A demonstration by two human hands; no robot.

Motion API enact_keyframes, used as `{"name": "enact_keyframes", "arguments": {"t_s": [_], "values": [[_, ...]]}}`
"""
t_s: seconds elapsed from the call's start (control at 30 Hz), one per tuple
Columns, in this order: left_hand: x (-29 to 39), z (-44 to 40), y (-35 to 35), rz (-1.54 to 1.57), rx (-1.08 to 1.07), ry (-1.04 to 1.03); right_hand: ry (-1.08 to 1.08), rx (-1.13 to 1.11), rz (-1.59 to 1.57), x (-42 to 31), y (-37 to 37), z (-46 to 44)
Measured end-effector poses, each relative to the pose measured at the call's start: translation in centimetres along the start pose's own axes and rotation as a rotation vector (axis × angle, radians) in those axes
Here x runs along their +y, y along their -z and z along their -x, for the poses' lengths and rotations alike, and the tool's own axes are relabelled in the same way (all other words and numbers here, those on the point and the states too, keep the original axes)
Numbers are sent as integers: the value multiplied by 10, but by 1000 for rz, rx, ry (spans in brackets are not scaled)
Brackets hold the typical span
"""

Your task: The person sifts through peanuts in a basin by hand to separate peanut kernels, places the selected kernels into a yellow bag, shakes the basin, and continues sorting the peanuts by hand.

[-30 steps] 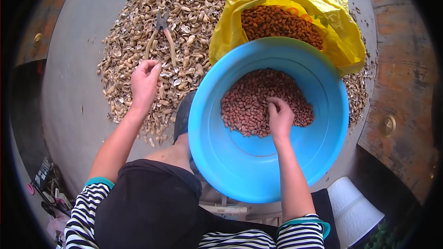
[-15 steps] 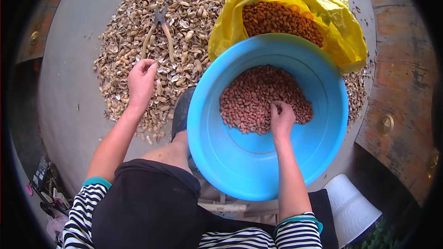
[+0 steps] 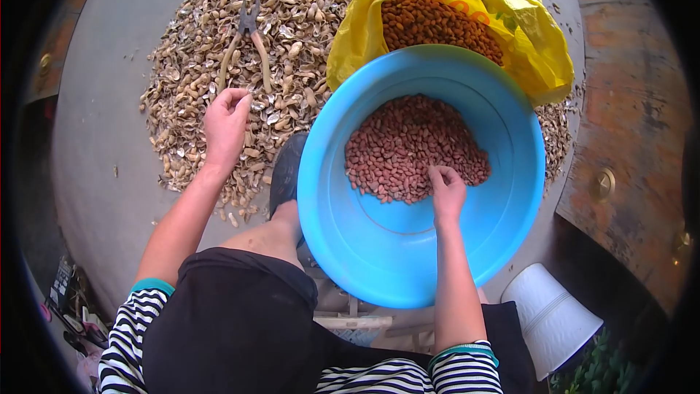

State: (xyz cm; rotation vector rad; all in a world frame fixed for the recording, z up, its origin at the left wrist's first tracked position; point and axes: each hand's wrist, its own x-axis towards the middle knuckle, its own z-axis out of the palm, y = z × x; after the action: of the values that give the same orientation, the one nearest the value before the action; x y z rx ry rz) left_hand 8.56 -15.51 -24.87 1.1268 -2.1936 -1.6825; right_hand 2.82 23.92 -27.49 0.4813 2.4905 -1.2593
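A blue basin (image 3: 364, 263) tilts toward me, with a heap of reddish shelled peanuts (image 3: 408, 142) inside. My right hand (image 3: 448, 195) reaches in at the heap's near edge, thumb and fingers pinched together; whatever is between the fingertips is hidden. To the left, over a broad pile of peanut shells (image 3: 189, 102), my left hand (image 3: 227, 125) is closed with fingers curled and thumb against the index finger. I cannot make out anything in it. Pliers (image 3: 249, 47) lie open on the shells, their handles pointing toward my left hand.
A yellow sack (image 3: 357, 29) holding brown-orange kernels (image 3: 437, 25) stands behind the basin, against its rim. My dark shoe (image 3: 287, 175) is left of the basin. At lower right are a white bucket (image 3: 550, 317) and green leaves; wooden boards (image 3: 620, 117) border the right side.
The whole view has shifted slightly, and the basin sits a little higher in it. Both hands keep nearly the same pose and place, the right still at the peanuts.
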Motion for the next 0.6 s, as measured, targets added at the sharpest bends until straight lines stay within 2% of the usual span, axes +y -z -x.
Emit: {"name": "enact_keyframes", "arguments": {"t_s": [0.23,0.3,0.43,0.53,0.6], "values": [[-3,2,-1,33,-5,-2,-75,-68,-117,-11,-12,20],[-6,3,-1,58,-2,-4,-209,-147,-329,-18,-13,24],[-11,4,2,33,-6,-14,-210,-145,-303,-27,-19,29],[-15,5,3,57,-4,5,-165,-70,-173,-34,-28,30],[-15,5,3,55,-1,5,33,23,-20,-40,-35,29]]}}
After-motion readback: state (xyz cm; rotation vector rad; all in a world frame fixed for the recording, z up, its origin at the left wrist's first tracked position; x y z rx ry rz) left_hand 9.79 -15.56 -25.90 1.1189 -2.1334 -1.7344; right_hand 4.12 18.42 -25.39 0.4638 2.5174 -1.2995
